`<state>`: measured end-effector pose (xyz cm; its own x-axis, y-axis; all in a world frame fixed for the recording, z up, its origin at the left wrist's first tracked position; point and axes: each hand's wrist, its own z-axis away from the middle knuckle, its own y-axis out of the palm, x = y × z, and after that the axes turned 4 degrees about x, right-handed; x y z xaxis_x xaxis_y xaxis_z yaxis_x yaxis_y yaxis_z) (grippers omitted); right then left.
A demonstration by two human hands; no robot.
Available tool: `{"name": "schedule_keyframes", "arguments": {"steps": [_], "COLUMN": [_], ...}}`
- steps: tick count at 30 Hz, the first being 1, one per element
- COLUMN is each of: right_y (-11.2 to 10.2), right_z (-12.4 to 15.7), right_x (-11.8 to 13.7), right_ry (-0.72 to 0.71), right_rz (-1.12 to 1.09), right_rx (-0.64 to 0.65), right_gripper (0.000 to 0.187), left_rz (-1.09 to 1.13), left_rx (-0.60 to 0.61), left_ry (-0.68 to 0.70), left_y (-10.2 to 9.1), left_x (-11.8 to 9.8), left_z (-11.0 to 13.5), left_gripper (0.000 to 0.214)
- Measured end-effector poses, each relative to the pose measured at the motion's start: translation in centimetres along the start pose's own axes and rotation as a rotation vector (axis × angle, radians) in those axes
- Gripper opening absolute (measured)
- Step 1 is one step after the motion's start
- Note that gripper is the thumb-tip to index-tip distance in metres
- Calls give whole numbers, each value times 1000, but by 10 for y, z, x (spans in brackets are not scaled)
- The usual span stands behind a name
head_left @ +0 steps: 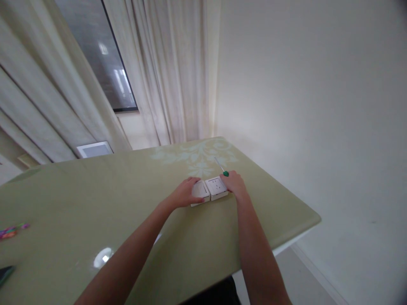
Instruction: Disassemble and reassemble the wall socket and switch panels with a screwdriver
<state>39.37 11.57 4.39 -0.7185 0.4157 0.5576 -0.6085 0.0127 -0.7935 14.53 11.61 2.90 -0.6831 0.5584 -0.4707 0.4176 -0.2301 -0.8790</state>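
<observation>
Two white boxes sit side by side on the table: a wall switch (pixel 200 189) at left and a wall socket (pixel 216 185) with plug holes at right. My left hand (pixel 183 193) grips the switch from its left side, thumb at the near edge and fingers at the far edge. At the socket's right side, my right hand (pixel 234 183) is closed on its edge, with some fingers hidden. A screwdriver (pixel 225 173) with a green handle and thin metal shaft points away beside the right fingers; whether that hand also holds it, I cannot tell.
The pale green glossy table (pixel 152 178) has its right edge near a white wall (pixel 302 106). Small colourful items (pixel 11 231) and a dark object (pixel 4 273) lie at far left. Curtains (pixel 171 76), a window (pixel 101 55) and a white framed panel (pixel 94 150) are beyond.
</observation>
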Motion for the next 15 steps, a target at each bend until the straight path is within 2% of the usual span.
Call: {"name": "schedule_keyframes", "arguments": {"steps": [9,12,15], "right_y": [2,2,0], "right_z": [1,3,5], "right_x": [-4,-4,-1], "right_ry": [-21,-37,-95], "right_rz": [-53,-115,-228], "right_rx": [-76,-145,-254], "right_gripper": [37,33,20], "left_rz": [-115,-177,-226], "left_rx": [66,95,99], "left_ry": [7,-11,-35], "left_y": [2,5,10], "left_x": [-11,-18,-27], "left_z": [-14,-18,-26], "left_gripper": [86,96,101]}}
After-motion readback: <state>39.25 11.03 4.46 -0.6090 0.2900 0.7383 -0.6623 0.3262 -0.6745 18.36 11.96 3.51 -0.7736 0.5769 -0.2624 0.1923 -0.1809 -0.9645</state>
